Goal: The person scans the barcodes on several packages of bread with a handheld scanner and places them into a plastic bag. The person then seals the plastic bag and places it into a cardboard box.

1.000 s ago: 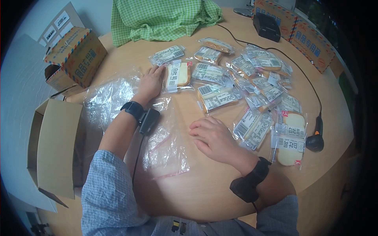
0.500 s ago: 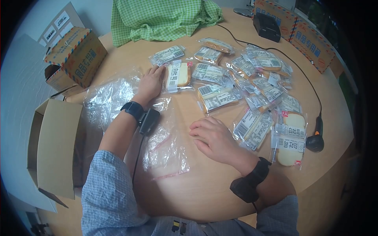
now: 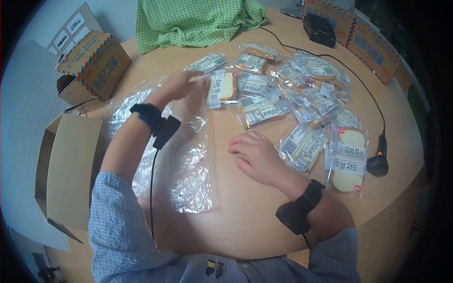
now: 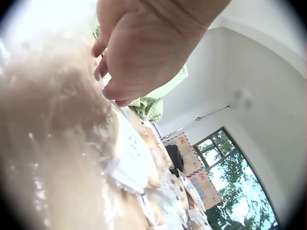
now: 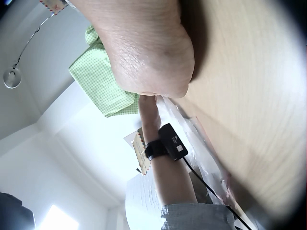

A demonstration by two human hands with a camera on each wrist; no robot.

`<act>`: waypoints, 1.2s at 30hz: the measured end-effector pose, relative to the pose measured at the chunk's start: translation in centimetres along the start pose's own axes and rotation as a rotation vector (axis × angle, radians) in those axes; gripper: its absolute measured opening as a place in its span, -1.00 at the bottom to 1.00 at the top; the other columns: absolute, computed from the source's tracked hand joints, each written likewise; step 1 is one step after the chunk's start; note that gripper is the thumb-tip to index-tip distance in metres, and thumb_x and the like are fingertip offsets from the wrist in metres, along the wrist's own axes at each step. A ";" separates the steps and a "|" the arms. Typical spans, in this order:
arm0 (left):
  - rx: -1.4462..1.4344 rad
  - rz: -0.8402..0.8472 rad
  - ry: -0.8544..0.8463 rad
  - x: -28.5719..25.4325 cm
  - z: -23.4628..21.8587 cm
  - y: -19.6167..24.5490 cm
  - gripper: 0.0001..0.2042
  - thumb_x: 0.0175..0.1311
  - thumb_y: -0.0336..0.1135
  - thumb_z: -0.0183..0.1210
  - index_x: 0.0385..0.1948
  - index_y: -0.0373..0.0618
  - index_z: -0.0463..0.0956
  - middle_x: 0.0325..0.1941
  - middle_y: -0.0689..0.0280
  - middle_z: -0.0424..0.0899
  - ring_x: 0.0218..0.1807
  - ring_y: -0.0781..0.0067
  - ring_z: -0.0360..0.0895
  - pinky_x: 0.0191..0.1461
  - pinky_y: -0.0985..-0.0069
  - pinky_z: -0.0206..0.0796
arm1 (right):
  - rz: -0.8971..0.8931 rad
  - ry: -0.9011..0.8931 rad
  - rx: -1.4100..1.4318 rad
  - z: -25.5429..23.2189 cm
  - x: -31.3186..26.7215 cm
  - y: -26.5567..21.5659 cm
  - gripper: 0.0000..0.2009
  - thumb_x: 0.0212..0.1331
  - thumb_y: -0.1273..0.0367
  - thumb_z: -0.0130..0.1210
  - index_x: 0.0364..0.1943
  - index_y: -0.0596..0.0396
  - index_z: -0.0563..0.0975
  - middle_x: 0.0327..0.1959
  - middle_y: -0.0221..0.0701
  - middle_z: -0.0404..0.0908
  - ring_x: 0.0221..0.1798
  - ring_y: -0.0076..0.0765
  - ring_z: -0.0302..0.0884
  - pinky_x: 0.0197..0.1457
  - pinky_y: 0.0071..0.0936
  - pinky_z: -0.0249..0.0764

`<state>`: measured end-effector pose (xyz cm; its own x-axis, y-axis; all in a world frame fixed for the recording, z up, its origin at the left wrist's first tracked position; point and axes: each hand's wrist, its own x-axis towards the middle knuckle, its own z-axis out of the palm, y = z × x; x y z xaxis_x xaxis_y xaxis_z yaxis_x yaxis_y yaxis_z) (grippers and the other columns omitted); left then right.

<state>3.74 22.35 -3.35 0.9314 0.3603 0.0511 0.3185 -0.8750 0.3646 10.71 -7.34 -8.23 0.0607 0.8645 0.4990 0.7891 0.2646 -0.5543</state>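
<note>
My left hand (image 3: 184, 87) is at the far side of a large clear plastic bag (image 3: 188, 188), its bent fingers at the film in the left wrist view. It grips the bag's far part, though the fingertips are partly hidden. Just right of that hand lies a packaged slice of white toast (image 3: 228, 88). My right hand (image 3: 257, 155) rests on the table with loosely bent fingers and holds nothing. Beside it is another toast pack (image 3: 304, 145), barcode label up.
More toast packs (image 3: 314, 68) are piled at the back right. A barcode scanner (image 3: 378, 162) lies on the right, its cable running behind the pile. An opened carton (image 3: 71, 170) and a printed carton (image 3: 96, 70) stand on the left. Green checked cloth (image 3: 188, 23) lies at the back.
My left hand has lifted and shifted slightly away from the toast pack. The plastic bag has moved left with it, its near edge now blurred. The right hand has stayed put.
</note>
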 end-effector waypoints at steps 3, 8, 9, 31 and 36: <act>0.157 0.146 0.098 0.8 -1.2 0.2 -0.59 0.14 -0.18 0.05 0.04 -0.09 0.40 -0.09 0.05 0.56 -0.07 0.06 0.50 0.01 0.33 0.30 | -0.004 -0.003 -0.011 0.1 -0.1 0.0 -0.90 -0.08 0.46 0.07 -0.42 0.14 0.52 -0.28 -0.43 0.50 -0.12 -0.28 0.40 0.02 -0.34 0.31; 0.569 -0.047 -0.022 3.9 2.1 -0.7 -0.61 0.20 -0.20 -0.06 0.07 -0.04 0.37 -0.02 0.03 0.51 0.02 0.05 0.44 0.08 0.30 0.25 | -0.017 0.008 -0.016 0.1 -0.1 0.1 -0.90 -0.08 0.46 0.07 -0.42 0.13 0.52 -0.29 -0.43 0.50 -0.12 -0.28 0.40 0.01 -0.34 0.32; 0.391 -0.139 -0.064 3.0 2.1 0.2 -0.60 0.22 -0.17 -0.13 0.10 -0.02 0.33 -0.03 0.03 0.51 0.00 0.03 0.44 0.05 0.28 0.25 | -0.010 0.006 -0.011 0.1 -0.1 0.1 -0.90 -0.08 0.46 0.07 -0.42 0.13 0.52 -0.29 -0.43 0.50 -0.12 -0.28 0.40 0.01 -0.34 0.32; 0.263 0.324 -0.038 -3.2 -0.1 5.9 -0.46 0.09 -0.33 0.04 0.19 -0.07 0.18 0.08 0.05 0.42 0.11 0.06 0.36 0.16 0.31 0.19 | 0.025 -0.023 -0.093 0.2 -0.3 0.4 -0.84 -0.05 0.43 0.05 -0.33 0.15 0.50 -0.24 -0.34 0.49 -0.13 -0.20 0.39 0.00 -0.32 0.32; 0.290 0.217 -0.139 -12.0 -2.9 6.6 -0.31 -0.03 -0.18 0.23 0.21 -0.09 0.15 0.26 0.03 0.20 0.24 0.03 0.21 0.26 0.29 0.10 | 0.011 0.024 -0.096 0.1 -0.2 0.0 -0.83 -0.04 0.41 0.02 -0.32 0.12 0.51 -0.27 -0.35 0.50 -0.12 -0.20 0.40 -0.02 -0.31 0.35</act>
<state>-5.85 13.18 1.14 0.9913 0.1272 -0.0352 0.1296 -0.9883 0.0805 10.63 -7.46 -8.45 0.0828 0.8564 0.5097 0.8435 0.2121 -0.4934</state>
